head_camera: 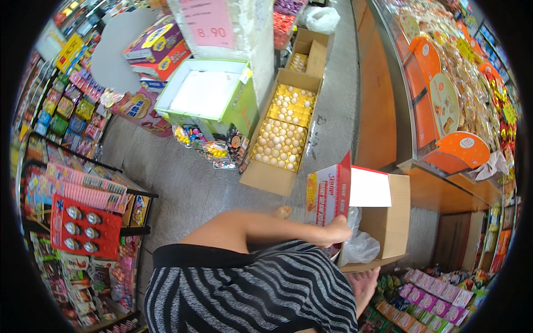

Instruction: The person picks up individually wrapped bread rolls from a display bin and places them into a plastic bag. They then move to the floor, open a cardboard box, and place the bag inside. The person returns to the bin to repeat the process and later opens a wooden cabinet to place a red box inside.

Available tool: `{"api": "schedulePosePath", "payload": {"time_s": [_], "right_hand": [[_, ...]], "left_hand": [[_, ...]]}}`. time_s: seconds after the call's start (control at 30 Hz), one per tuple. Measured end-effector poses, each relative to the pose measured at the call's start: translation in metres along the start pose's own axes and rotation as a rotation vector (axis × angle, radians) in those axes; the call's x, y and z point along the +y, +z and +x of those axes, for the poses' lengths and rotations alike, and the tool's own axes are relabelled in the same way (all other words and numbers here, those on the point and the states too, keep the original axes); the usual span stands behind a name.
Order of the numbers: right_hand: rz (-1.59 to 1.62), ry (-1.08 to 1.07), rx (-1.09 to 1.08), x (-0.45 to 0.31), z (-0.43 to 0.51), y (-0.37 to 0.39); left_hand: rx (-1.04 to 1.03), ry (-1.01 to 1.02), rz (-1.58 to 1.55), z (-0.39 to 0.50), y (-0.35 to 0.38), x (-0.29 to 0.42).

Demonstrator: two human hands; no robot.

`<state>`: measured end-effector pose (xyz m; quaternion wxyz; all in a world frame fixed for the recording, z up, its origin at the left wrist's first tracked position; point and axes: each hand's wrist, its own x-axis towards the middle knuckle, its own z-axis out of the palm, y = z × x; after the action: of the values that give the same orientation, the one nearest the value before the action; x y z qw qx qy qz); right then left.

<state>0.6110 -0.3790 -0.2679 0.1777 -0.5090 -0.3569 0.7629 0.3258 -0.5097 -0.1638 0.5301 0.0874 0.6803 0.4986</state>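
Note:
An open cardboard box (395, 216) with a red-and-white printed side stands tilted before me, a white panel at its far side. Clear plastic bags (363, 245) lie inside it. My left arm reaches across from the left, and my left hand (338, 230) is closed on the upper edge of the printed side, beside the bags. Against the box's near lower edge is my right hand (364, 284), partly hidden, its grip unclear. Beyond the box, a long open carton (268, 180) holds many eggs (279, 143) in yellow trays.
Left of the eggs stands a green-edged box (235, 106) by a pillar (260, 54), with packaged sweets (216, 150) hanging below. A candy display counter (374, 95) runs along the right. Racks of packaged goods (85, 224) stand at left, more packets (433, 295) at lower right.

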Motion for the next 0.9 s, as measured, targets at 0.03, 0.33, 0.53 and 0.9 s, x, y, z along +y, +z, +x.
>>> {"api": "schedulePosePath", "payload": {"time_s": [0.03,0.33,0.53,0.9], "right_hand": [[-0.001,0.058,-0.06,0.007,0.006,0.019],[-0.129,0.059,-0.043,0.06,0.025,0.06],[-0.364,-0.117,0.218,0.087,0.036,0.079],[-0.125,0.019,0.22,0.036,0.121,0.019]], "left_hand": [[0.018,0.027,-0.015,-0.013,-0.008,-0.001],[0.148,-0.013,0.119,-0.054,-0.039,-0.018],[0.292,0.018,-0.063,-0.027,-0.063,-0.058],[0.127,0.024,-0.551,-0.058,-0.113,-0.056]]}}
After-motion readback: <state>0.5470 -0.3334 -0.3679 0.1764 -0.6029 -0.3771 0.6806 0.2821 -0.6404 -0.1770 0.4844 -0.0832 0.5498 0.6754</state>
